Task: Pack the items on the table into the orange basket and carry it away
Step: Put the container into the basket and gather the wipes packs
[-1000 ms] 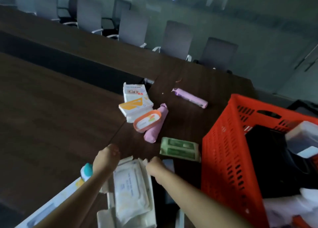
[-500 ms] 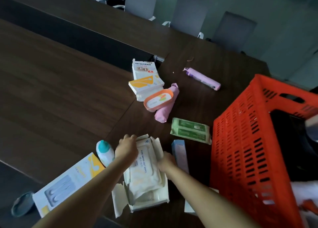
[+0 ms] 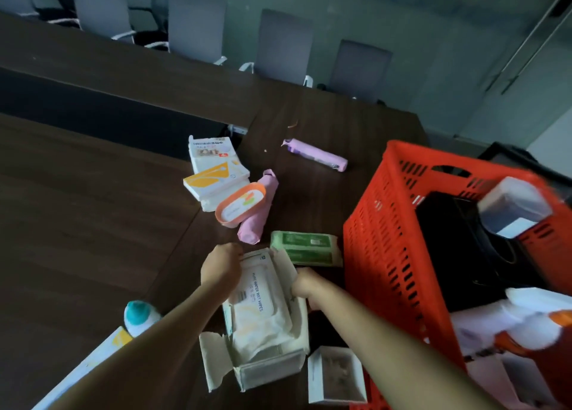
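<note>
An open white carton of wet wipes lies near the table's front edge. My left hand grips its far left corner and my right hand grips its right side flap. The orange basket stands at the right, holding black and white items. Farther out on the table lie a green wipes pack, a pink roll, an orange-rimmed tub, two white and yellow boxes and a purple packet.
A teal-capped white bottle and a long flat box lie at the front left. A small white box sits by the basket's near corner. Grey chairs line the table's far side.
Both hands keep hold of the wipes carton, which now sits a little closer to the basket and the green pack. The camera has tilted down and then back up.
</note>
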